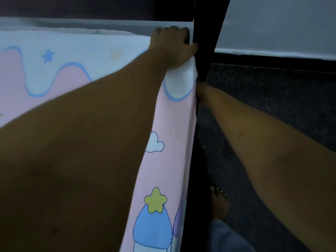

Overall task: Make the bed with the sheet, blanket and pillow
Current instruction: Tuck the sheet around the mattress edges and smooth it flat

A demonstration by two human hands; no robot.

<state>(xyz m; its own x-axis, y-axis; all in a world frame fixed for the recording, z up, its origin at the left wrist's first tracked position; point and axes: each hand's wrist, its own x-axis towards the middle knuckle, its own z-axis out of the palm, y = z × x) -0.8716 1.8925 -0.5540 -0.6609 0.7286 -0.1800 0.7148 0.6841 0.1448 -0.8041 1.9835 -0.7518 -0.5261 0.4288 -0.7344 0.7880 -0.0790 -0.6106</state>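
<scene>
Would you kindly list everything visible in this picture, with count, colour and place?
sheet: one, pink and white with stars and clouds, spread over the bed, hanging at the corner.
bed post: one, black, upright at the bed's corner.
floor: dark, speckled, right.
wall: grey, upper right.
left hand: one, gripping the sheet's corner by the post.
right hand: one, mostly hidden behind the sheet's edge.
foot: one, bare, on the floor.
</scene>
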